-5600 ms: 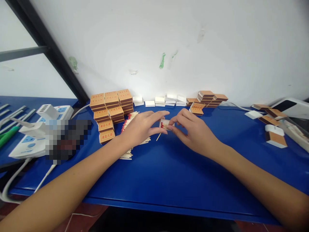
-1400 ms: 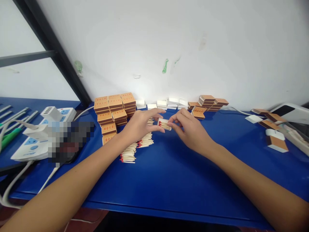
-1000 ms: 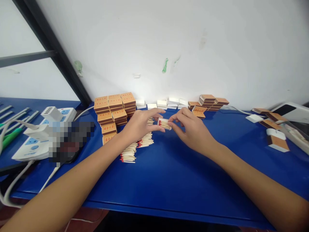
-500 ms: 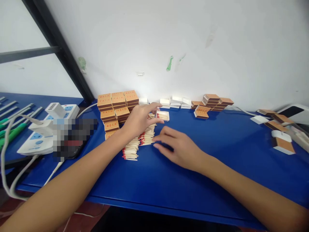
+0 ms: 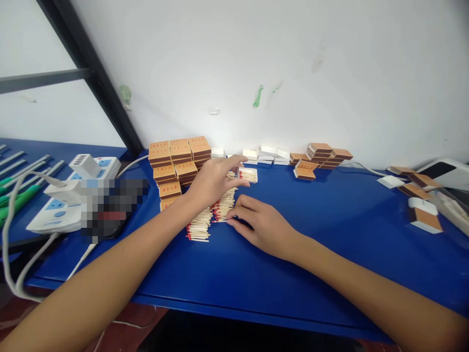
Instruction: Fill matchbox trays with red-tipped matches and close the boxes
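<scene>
My left hand (image 5: 216, 180) has its thumb and fingers around a small white matchbox tray (image 5: 249, 175), which holds several matches and stands behind the match pile. My right hand (image 5: 264, 225) is closed in a pinch at the near right end of the pile, fingertips on the plain end of a match (image 5: 220, 221). Loose red-headed matches (image 5: 200, 227) lie in two rows on the blue table, partly covered by my left hand and wrist.
Stacked matchboxes (image 5: 179, 151) rise at the left. Along the wall are white trays (image 5: 269, 154) and brown matchbox sleeves (image 5: 320, 155). A power strip (image 5: 53, 217) and a dark phone (image 5: 113, 215) lie left. More sleeves (image 5: 427, 219) are at the right.
My right hand has moved slightly left to the pile, and its fingertips have closed on a match. My left hand stays at the tray.
</scene>
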A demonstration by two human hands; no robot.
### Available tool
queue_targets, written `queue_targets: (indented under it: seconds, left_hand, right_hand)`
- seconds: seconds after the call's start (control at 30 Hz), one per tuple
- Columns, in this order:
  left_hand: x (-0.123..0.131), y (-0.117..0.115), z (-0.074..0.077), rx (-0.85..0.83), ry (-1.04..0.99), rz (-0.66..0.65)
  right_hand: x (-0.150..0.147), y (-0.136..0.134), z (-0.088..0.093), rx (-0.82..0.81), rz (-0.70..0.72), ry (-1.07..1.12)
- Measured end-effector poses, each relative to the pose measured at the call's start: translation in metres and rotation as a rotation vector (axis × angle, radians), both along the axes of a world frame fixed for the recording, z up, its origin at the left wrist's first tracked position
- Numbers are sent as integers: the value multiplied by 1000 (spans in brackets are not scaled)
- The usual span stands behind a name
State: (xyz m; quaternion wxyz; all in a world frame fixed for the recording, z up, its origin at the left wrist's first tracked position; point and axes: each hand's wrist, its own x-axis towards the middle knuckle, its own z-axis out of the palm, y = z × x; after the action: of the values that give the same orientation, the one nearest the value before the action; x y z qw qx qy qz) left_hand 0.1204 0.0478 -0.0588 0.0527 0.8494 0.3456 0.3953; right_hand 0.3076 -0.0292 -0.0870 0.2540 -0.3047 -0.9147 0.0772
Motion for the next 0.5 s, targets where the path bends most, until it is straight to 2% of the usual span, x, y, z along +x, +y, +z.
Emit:
queue_targets:
  seconds: [0.33,0.5]
  left_hand:
    - [0,0,0,-18,0,10]
    - [0,-1,0,-14,3,3]
  right_hand:
    - [2,-5,4,-88,-14,-16]
    - [-1,-10,7,-74,-24,-18]
